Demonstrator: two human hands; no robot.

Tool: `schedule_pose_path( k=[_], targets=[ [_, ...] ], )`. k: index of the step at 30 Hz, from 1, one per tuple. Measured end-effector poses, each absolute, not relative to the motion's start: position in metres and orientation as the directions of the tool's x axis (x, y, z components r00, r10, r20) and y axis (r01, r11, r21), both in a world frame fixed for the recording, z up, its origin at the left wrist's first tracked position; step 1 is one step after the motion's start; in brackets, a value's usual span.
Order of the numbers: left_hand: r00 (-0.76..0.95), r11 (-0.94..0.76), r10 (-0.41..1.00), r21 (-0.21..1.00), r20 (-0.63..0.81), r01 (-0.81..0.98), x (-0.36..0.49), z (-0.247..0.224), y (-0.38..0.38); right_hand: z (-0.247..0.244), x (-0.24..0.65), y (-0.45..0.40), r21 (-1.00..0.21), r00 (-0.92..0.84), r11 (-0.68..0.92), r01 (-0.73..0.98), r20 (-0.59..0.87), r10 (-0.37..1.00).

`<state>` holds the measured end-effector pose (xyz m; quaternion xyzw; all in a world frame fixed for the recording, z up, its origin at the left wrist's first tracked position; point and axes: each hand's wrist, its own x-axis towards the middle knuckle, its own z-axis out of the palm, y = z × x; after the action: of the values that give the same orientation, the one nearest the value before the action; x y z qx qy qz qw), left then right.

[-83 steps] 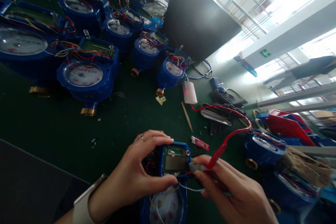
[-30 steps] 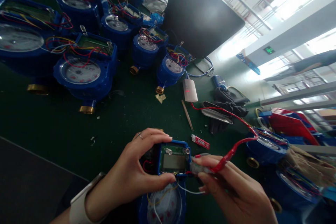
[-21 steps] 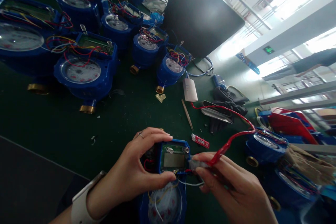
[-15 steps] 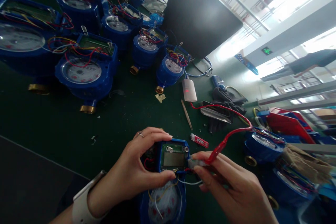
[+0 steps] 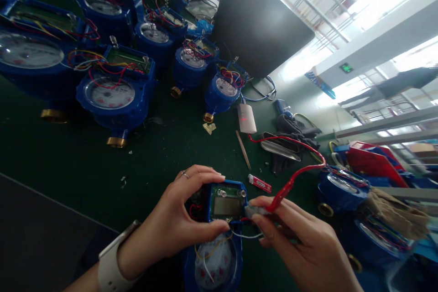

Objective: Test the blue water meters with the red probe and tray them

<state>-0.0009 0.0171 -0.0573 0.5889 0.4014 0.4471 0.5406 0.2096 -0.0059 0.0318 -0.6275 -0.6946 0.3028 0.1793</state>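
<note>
A blue meter (image 5: 214, 262) with a round dial and a square display housing lies at the bottom centre. My left hand (image 5: 185, 214) grips the housing, fingers along its top edge and thumb at its lower edge. Between the thumb and fingers of my right hand (image 5: 297, 237) is a small grey connector (image 5: 255, 211), held against the housing's right side. A thick red cable (image 5: 285, 191) runs from the connector to a white box (image 5: 247, 118) with a red light. Thin white and yellow wires hang over the dial.
Several blue meters (image 5: 114, 93) with loose wires stand at the left and back. Tweezers (image 5: 243, 149) and a red-and-white tube (image 5: 259, 183) lie ahead of my hands. A dark screen (image 5: 260, 18) stands behind. More meters (image 5: 342, 187) sit at the right. A person (image 5: 393, 86) is far right.
The red cable's bend has shifted slightly left and down. Both hands keep their hold on the meter and the connector, and the view has shifted a little.
</note>
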Motion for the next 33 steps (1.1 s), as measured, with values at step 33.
schedule_pose_path(
  k=[33],
  targets=[
    [0.294, -0.036, 0.955, 0.999, 0.032, 0.011, -0.004, -0.049, 0.022, 0.021, 0.209, 0.004, -0.714, -0.268, 0.153, 0.683, -0.050, 0.962]
  ],
)
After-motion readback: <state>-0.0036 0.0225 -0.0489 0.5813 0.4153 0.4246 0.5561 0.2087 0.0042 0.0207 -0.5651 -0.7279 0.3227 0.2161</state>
